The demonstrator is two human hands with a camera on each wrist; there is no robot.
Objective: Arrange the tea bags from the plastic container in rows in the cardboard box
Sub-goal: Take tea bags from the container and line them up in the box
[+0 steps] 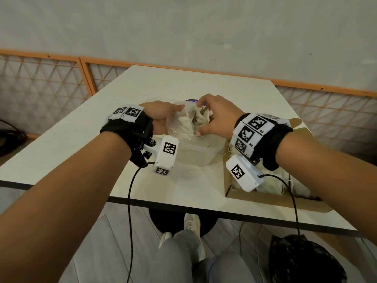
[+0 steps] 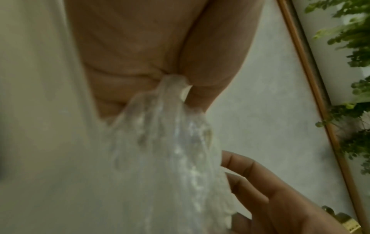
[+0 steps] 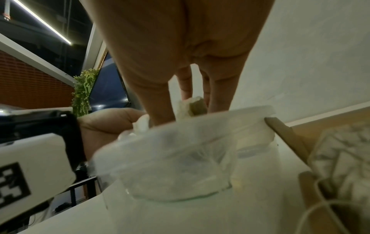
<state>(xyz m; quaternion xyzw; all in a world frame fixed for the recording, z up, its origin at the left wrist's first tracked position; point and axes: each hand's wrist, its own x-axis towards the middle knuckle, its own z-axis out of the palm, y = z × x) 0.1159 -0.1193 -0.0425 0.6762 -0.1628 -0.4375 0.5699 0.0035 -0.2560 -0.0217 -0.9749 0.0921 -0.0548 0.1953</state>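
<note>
A clear plastic container (image 1: 202,154) stands mid-table. Above it, my left hand (image 1: 173,115) pinches the rim of a thin clear plastic bag (image 1: 179,129), and the left wrist view shows the film (image 2: 170,88) bunched between thumb and finger. My right hand (image 1: 206,119) reaches into the bag's mouth, thumb and fingers curled round a clump of pale tea bags (image 1: 200,117). In the right wrist view those fingers straddle a tea bag (image 3: 193,104) above the container (image 3: 250,142). The cardboard box (image 1: 265,198) lies to the right and holds several tea bags (image 1: 273,184) with strings.
The white table (image 1: 142,92) ends close to my body at its near edge (image 1: 183,207). A black bag (image 1: 302,260) sits on the floor at lower right. Cables hang from both wrist cameras. A small purple thing (image 1: 192,100) shows behind the bag.
</note>
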